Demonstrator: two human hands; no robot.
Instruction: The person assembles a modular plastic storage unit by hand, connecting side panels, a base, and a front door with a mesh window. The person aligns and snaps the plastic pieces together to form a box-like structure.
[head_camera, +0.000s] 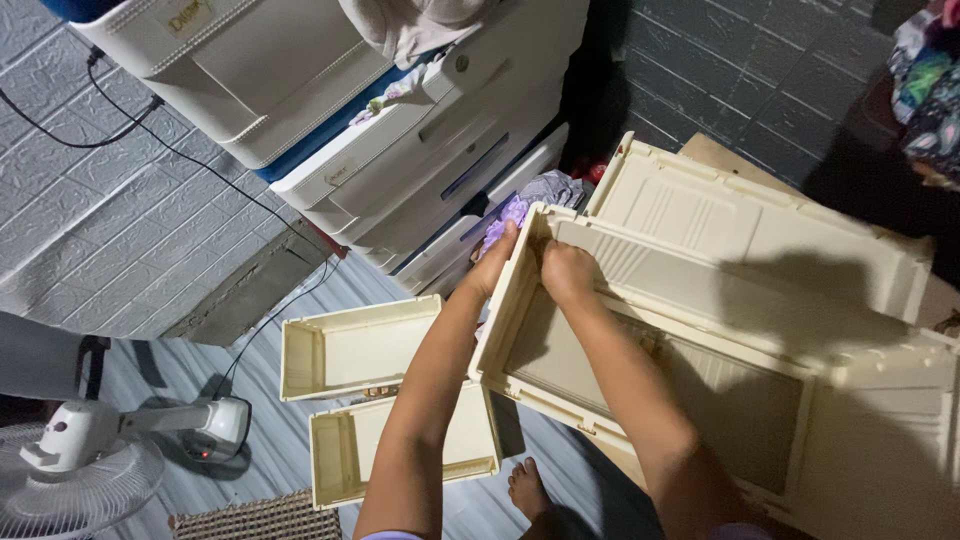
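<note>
A large cream plastic cabinet frame (740, 300) lies tilted in front of me, its open side up. My left hand (497, 258) presses flat against the outside of its upper left corner. My right hand (567, 272) is curled over the rim just inside that same corner, gripping the edge. Both forearms reach up from the bottom of the view. My bare foot (527, 488) shows on the floor below the frame.
Two cream plastic drawers (355, 350) (345, 460) lie open on the grey floor at left. A stack of white drawer units (400, 130) with cloth on top stands behind. A white fan (80, 450) and black cable (200, 170) are at lower left.
</note>
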